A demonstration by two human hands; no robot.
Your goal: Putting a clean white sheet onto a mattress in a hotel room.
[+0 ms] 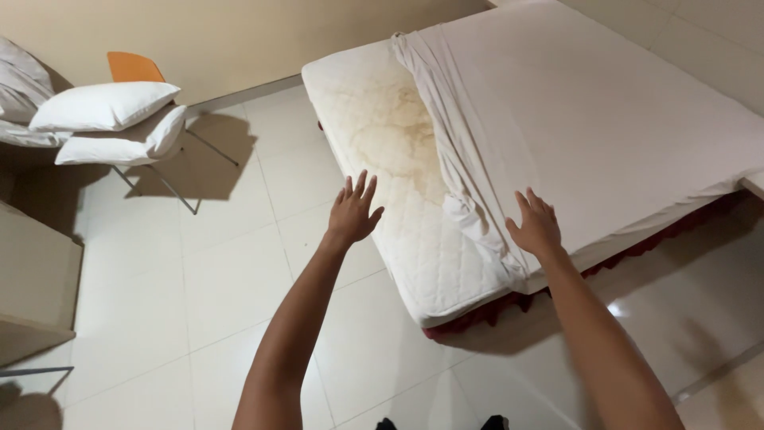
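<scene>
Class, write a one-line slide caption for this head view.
Open hands reach toward a stained mattress half covered by a white sheet.

Bed cut off at top and right edges. Sheet hides most of mattress. Chair mostly hidden under pillows. Cabinet cropped at left. Both forearms run off bottom edge.

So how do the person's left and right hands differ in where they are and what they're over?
The left hand hovers at the edge of the bare, stained quilted mattress, partly over the floor; the right hand lies over the white sheet. The left hand's fingers spread wider than the right hand's. Both are open, palms down, holding nothing.
</scene>
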